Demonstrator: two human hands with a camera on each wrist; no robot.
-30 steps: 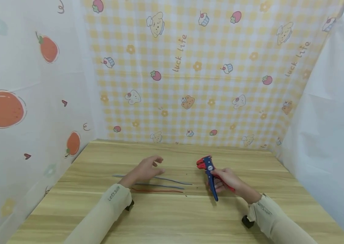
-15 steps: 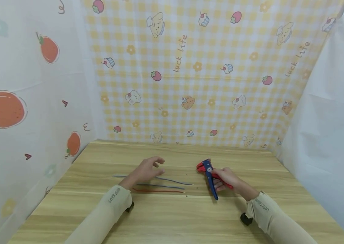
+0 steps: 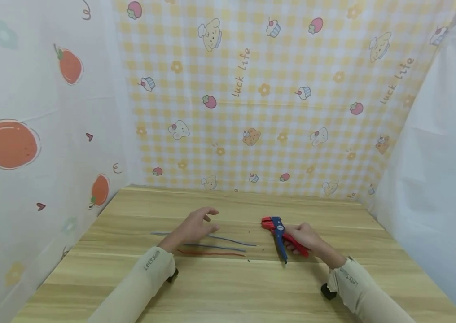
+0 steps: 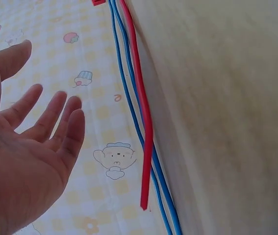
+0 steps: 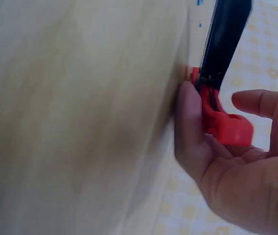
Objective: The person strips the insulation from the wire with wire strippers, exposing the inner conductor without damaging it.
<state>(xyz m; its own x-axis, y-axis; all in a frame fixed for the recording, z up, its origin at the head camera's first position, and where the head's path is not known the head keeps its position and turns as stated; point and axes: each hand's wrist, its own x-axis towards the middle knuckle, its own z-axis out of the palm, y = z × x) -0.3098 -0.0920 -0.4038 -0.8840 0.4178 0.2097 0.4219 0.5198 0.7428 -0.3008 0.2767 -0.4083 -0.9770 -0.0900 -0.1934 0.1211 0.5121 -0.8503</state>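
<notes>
My right hand [image 3: 304, 237] holds a wire stripper [image 3: 278, 229] with one blue and one red handle, low over the table, its red jaws facing left. In the right wrist view, fingers curl under the red handle [image 5: 233, 128] while the thumb stands off it. My left hand [image 3: 194, 225] hovers with relaxed fingers over the wires, gripping nothing. Two blue wires [image 3: 234, 241] [image 3: 220, 247] and one red wire [image 3: 212, 254] lie side by side, partly hidden under the left hand and forearm. Their right ends point toward the stripper.
Tiny scraps [image 3: 248, 260] lie on the wooden table [image 3: 228, 287] between the wires and the stripper. A patterned yellow checked cloth [image 3: 228, 112] hangs along the back, with white cloth on both sides.
The right hand has lowered the wire stripper, and its head has swung down closer to the table. The left hand stays nearly still. The wires lie as before.
</notes>
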